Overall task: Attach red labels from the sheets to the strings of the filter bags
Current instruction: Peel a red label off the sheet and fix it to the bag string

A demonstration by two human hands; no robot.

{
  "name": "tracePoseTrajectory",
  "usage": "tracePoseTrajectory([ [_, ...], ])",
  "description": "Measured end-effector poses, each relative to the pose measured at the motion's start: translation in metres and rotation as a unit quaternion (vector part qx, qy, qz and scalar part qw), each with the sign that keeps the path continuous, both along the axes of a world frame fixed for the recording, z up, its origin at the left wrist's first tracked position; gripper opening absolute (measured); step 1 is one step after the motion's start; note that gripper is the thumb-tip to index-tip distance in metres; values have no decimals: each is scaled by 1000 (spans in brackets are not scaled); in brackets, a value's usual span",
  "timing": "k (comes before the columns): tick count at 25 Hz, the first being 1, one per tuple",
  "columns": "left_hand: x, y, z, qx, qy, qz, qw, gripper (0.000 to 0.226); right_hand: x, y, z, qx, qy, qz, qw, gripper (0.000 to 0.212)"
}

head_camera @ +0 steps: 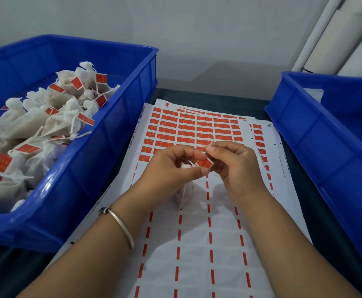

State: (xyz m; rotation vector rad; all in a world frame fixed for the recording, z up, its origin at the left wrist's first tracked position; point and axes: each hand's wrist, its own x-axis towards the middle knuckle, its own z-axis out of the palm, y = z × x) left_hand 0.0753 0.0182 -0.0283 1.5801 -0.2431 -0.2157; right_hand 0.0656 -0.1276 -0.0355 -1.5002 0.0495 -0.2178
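Pinching a red label (204, 162) between fingertips over the middle of the bench, a person's right hand (231, 166) and left hand (171, 168) work together, apparently folding the sticker around the string of a white filter bag (185, 193) that hangs under the left palm, kept low over the label sheet (197, 233), probably to keep fresh stickers within easy reach. The sheet's near rows are peeled, leaving only red strips, while full labels fill its far end. At the bench's left edge, a blue crate (111, 125) holds a heap of tagged bags (46, 117), seemingly the finished pile. A second blue crate (305, 130) stands at the right edge, its contents mostly out of view.
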Motion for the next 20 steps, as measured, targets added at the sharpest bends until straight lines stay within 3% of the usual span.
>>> tracePoseTrajectory([
  [5,4,0,-6,30,-11,15,999,18,0,1,-1,6,4,4,1000,18],
  [12,3,0,-2,11,-8,-13,1000,37,-1,2,1,-12,-5,14,1000,19],
  [17,2,-1,1,-24,31,6,999,21,-3,3,4,-1,-13,33,999,10],
  [20,2,-1,-1,-13,18,3,1000,21,-3,2,5,-10,-15,37,999,24],
])
